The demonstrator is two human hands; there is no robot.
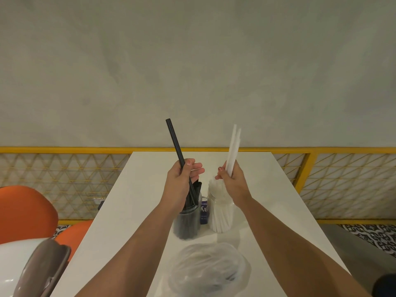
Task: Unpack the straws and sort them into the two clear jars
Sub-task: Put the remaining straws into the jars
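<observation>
While both hands hover over the table (267, 189), left hand (182, 179) gripping one black straw (175, 142), right hand (232, 182) gripping at least two white straws (232, 146), two jars mid-table, black-straw jar (186, 224) left, white-straw jar (220, 217) right, one plastic bag (207, 269) at near edge.

2 clear jars under the fingers: black-straw jar (186, 224), white-straw jar (220, 219); contents too packed to count. 1 black straw (174, 140) in left hand (182, 174) fingers, at least 2 white straws (233, 144) in right hand (231, 181) fingers. 1 plastic bag (207, 266).
</observation>
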